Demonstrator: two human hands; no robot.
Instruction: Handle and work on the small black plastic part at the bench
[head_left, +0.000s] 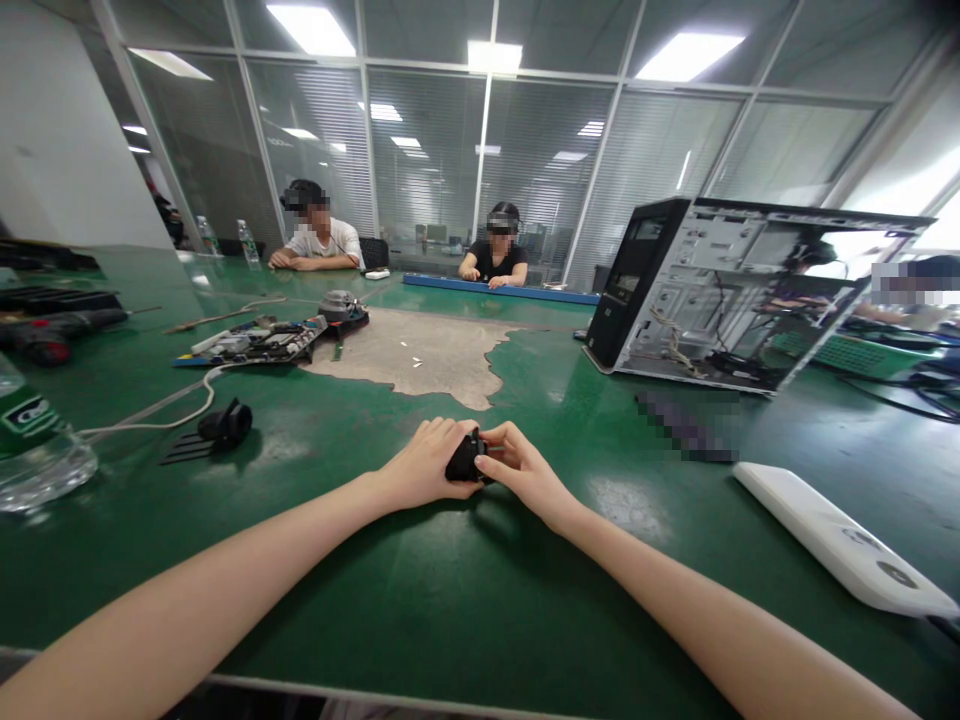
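Both hands meet over the green tabletop (pixel 315 560), around a small black part (pixel 463 458) whose exact kind I cannot make out. My left hand (pixel 426 462) wraps it from the left, thumb along the near side. From the right, my right hand (pixel 523 468) pinches its edge between thumb and fingers. The palms hide much of the part. To the left lies another black piece with a round end and flat prongs (pixel 225 425). Beyond it rests a circuit board (pixel 259 338) with a metal-topped component (pixel 343 305) at its right end.
An opened computer case (pixel 637 290) stands at the right. Nearer are a white power-bank-like block (pixel 832 535) and a blurred dark strip (pixel 686 425). A water bottle (pixel 37 440) and a power drill (pixel 56 330) sit at the left. Two people (pixel 319 240) sit across the table.
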